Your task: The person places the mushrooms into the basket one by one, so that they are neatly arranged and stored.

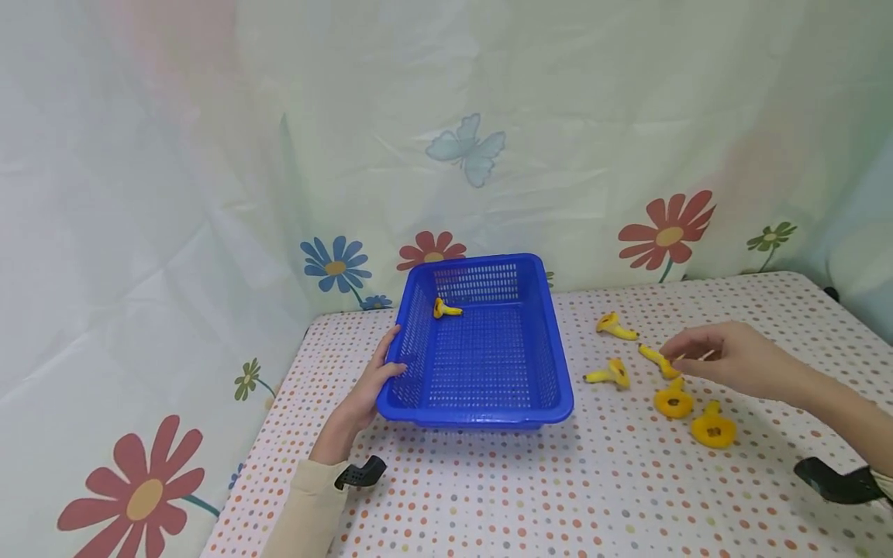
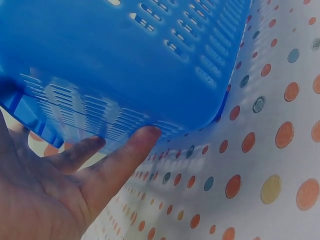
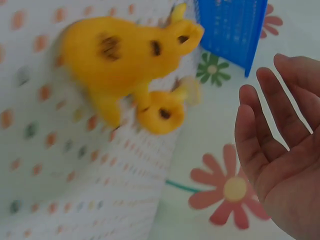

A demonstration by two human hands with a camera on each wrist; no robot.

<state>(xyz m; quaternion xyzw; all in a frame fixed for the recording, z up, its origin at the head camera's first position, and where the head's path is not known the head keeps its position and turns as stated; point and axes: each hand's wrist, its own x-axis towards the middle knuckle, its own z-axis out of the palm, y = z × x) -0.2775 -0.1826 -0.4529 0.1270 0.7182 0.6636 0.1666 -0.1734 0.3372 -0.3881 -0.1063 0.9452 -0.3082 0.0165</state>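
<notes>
Left hand [image 1: 367, 391] gripping blue basket [image 1: 474, 416], right hand [image 1: 745, 361] loosely spread, near yellow pieces [image 1: 713, 430]

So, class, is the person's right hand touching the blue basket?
Apart: in the head view, a stretch of dotted tablecloth shows plainly between the right hand and the blue basket.

My head view is looking forward and down from above the surface [image 1: 488, 496], my left wrist view is facing the blue basket [image 1: 474, 418] from close by, my right wrist view is peering closely across the yellow pieces [image 1: 713, 431], all three are sharing the basket.
</notes>
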